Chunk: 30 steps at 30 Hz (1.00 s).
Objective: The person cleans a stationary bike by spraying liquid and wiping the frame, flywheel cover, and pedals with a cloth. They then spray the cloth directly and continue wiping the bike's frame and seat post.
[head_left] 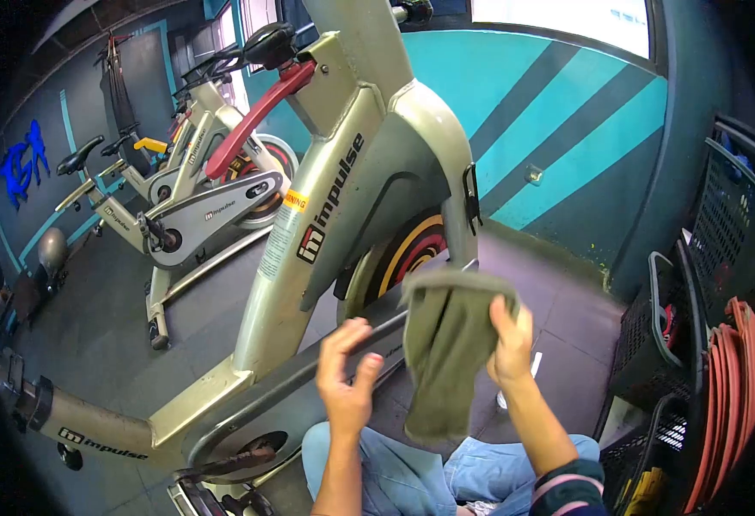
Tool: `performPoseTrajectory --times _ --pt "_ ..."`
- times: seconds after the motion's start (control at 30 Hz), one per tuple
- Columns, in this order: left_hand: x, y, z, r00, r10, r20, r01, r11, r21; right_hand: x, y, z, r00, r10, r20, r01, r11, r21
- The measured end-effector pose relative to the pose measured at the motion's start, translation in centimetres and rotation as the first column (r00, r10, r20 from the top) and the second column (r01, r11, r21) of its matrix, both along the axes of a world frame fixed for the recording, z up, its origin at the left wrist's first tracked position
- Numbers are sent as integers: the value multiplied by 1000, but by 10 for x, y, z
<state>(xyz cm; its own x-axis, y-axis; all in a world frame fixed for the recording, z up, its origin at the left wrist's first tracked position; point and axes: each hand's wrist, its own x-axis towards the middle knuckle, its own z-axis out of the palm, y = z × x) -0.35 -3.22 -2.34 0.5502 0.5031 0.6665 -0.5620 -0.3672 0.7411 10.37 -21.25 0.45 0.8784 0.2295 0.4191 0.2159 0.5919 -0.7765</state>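
A silver spin bike marked "impulse" fills the middle of the head view, its frame slanting up to the right. My right hand holds up a green-grey cloth that hangs down in folds in front of the bike's flywheel. My left hand is raised beside the cloth, fingers apart and curled, holding nothing, close to the bike's lower frame bar. My knees in blue jeans show at the bottom.
More spin bikes stand in a row at the left. Black wire racks with red hoops stand at the right. A teal striped wall runs behind. The floor is dark rubber tile.
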Motion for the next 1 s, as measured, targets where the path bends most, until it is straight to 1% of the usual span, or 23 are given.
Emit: performPoseTrajectory --times 0.03,0.07,0.1,0.13,0.17,0.2,0.23,0.3,0.33,0.37,0.4,0.47,0.53,0.6,0.63,0.67,0.73,0.8,0.83,0.87,0.93,0.97,1.0 --pt "-2 8 12 985 154 75 -158 987 43 2 17 30 985 -129 110 129 992 6" --pt "-5 15 25 941 301 156 -315 946 71 10 34 51 950 -232 211 229 973 40" --pt "-7 22 37 871 447 202 -480 863 160 18 52 71 854 -373 363 380 923 55" --pt "-9 29 48 777 574 259 -627 743 236 22 67 91 735 -443 513 499 866 32" --pt "-7 36 56 717 629 299 -691 697 192 34 81 101 594 -466 656 624 781 -10" --pt "-7 43 64 689 652 317 -721 662 206 32 97 112 382 -511 770 751 657 63" --pt "-6 49 71 675 673 302 -737 639 221 44 116 109 198 -481 854 783 601 157" --pt "-4 61 82 664 688 291 -747 619 241 48 142 108 14 -346 938 783 588 205" --pt "-3 68 86 660 707 254 -751 609 257 48 147 107 13 -229 973 760 635 139" --pt "-1 72 89 654 724 218 -754 598 272 52 151 108 -3 -221 975 766 626 144" --pt "1 74 89 657 720 222 -751 602 272 57 154 110 -17 -212 977 773 618 147" --pt "6 80 91 726 686 45 -675 698 240 68 158 122 61 -326 943 805 575 147" --pt "8 82 88 724 689 19 -667 693 274 79 160 142 48 -393 918 802 563 199" --pt "4 78 91 695 677 -244 -550 718 426 90 164 158 19 -421 907 821 524 226" --pt "3 76 92 698 677 -234 -544 713 443 93 163 167 68 -415 907 836 520 175" --pt "4 76 92 698 676 -236 -543 714 443 97 166 175 140 -471 871 819 550 166" --pt "3 74 93 669 689 -280 -549 711 438 98 171 184 206 -542 815 789 585 189" --pt "4 72 94 661 704 -261 -565 695 444 95 182 167 55 -527 848 852 468 236" --pt "5 71 94 653 717 -244 -581 681 445 86 184 156 28 -487 873 827 501 253" --pt "6 71 93 654 718 -238 -585 680 443 73 183 146 62 -437 897 786 576 226" --pt "6 72 91 655 729 -197 -597 659 457 61 170 134 11 -264 964 736 655 171" --pt "6 73 90 658 731 -183 -601 656 457 64 168 128 -6 -212 977 747 649 145" --pt "7 73 89 658 731 -181 -604 655 454 67 168 128 -10 -211 977 745 650 148"
